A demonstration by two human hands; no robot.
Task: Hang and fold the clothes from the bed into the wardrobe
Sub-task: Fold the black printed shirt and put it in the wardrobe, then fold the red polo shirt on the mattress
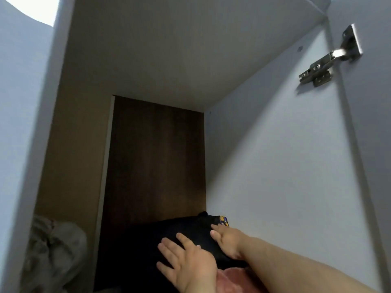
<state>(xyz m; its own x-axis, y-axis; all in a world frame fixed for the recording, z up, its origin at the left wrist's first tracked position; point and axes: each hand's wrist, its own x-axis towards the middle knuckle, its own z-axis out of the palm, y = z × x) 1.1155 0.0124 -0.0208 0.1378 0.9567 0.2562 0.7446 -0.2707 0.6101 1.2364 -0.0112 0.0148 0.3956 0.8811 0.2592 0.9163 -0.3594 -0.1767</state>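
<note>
Wardrobe compartment holds a black garment, left hand and right hand pressing it, fingers straight.

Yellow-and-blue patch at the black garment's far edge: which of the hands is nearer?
Right. The right hand has its fingertips just below the patch; the left hand rests lower and further left on the black garment.

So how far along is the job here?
Done: a folded dark garment lies inside the wardrobe, over a pink cloth, with a grey bundle to its left. In hand: the left hand and right hand press flat on the garment. Left: cannot tell; the bed is out of view and no hanging shows.
</note>
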